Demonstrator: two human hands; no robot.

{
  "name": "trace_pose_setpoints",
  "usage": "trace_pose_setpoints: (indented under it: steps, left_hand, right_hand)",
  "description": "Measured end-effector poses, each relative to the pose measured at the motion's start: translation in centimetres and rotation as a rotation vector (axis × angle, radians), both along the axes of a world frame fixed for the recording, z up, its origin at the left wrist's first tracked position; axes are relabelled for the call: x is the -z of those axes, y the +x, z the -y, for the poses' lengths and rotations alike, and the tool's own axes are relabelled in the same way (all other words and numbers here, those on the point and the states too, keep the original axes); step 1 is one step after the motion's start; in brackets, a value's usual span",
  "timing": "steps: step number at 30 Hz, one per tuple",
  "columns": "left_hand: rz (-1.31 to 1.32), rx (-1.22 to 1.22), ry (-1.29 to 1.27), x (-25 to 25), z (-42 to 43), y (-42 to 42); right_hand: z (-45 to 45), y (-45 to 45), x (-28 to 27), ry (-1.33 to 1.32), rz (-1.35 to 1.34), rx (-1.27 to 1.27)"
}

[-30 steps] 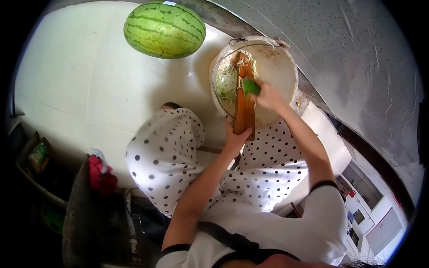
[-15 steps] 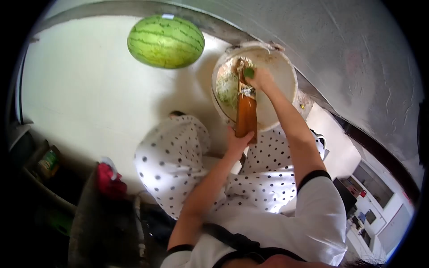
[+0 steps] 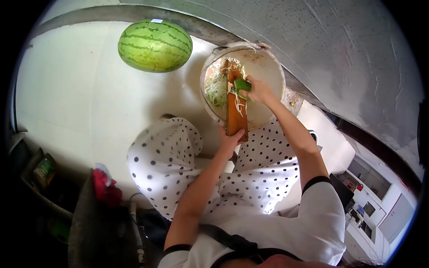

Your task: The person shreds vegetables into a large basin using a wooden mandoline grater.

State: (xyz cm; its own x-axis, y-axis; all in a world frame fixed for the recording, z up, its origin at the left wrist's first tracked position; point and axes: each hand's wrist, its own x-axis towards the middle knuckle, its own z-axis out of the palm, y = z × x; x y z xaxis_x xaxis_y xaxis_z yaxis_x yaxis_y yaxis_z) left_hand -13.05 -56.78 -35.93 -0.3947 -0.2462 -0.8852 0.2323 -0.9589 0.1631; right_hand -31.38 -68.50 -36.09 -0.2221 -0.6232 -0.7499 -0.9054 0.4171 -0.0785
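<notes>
A brown wooden grater board [image 3: 237, 117] leans into a pale round bucket [image 3: 272, 76], its lower end in my left hand [image 3: 231, 139]. My right hand [image 3: 259, 90] grips a green piece of vegetable [image 3: 242, 85] against the board, near its slot. Pale shreds cling to the board below the piece and around its top end. More light green shreds [image 3: 216, 90] lie in the left part of the bucket. Wire from the bucket's handle curves along its left rim.
A striped watermelon [image 3: 155, 46] sits on the pale floor left of the bucket. A grey wall runs behind both. Red cloth [image 3: 106, 188] hangs at the lower left, near a dark container. White cabinets [image 3: 373, 196] stand at the right.
Since half a second ago, my right hand has moved down the board with the green piece. My left hand keeps its hold on the lower end. The whole view has shifted slightly.
</notes>
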Motion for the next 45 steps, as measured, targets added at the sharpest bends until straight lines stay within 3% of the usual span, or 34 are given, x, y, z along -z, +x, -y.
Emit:
trace_pose_setpoints:
  steps: [3, 6, 9, 15, 18, 26, 28, 30, 33, 37, 39, 42, 45]
  left_hand:
    - [0.0, -0.004, -0.051, 0.5, -0.4, -0.2]
    - [-0.001, -0.011, -0.1, 0.5, -0.5, 0.0]
    - [0.021, 0.008, -0.111, 0.1, -0.3, 0.0]
    - [-0.02, -0.017, -0.017, -0.4, 0.3, 0.2]
    - [0.001, -0.023, -0.011, -0.4, 0.1, 0.1]
    - [-0.076, -0.088, -0.024, 0.4, -0.4, 0.1]
    - [-0.081, -0.146, -0.031, 0.4, -0.5, -0.2]
    - [-0.067, -0.204, -0.023, -0.2, -0.9, -0.4]
    - [0.019, -0.048, -0.035, 0.3, 0.6, 0.0]
    - [-0.038, -0.051, -0.022, 0.5, -0.8, -0.2]
    - [-0.053, -0.078, -0.145, 1.5, -1.7, -0.3]
    - [-0.051, -0.099, -0.095, 0.5, -0.9, -0.2]
    - [-0.039, -0.012, 0.043, 0.2, 0.1, 0.2]
  right_hand:
    - [-2.9, 0.3, -2.9, 0.087, 0.137, 0.02]
    - [-6.0, 1.0, -3.0, -0.431, 0.182, -0.099]
    - [-6.9, 3.2, -3.4, -0.476, 0.132, -0.044]
    - [-2.2, 4.7, 1.2, -0.44, -0.104, 0.182]
    - [-2.1, 4.0, 4.1, -0.661, -0.086, 0.218]
    - [-6.9, 5.8, -1.1, -0.599, -0.027, 0.088]
    - [-5.6, 6.3, 1.1, -0.684, -0.139, 0.154]
    - [-1.0, 3.5, 7.1, -0.712, -0.207, 0.157]
    - [0.6, 1.8, 9.6, -0.734, -0.212, 0.123]
    - [-4.9, 3.2, 2.5, -0.616, -0.058, 0.038]
    - [-5.9, 5.6, 0.9, -0.723, -0.083, 0.02]
    - [-0.5, 2.4, 9.4, -0.726, -0.242, 0.098]
    - [-0.6, 2.0, 8.7, -0.728, -0.146, 0.038]
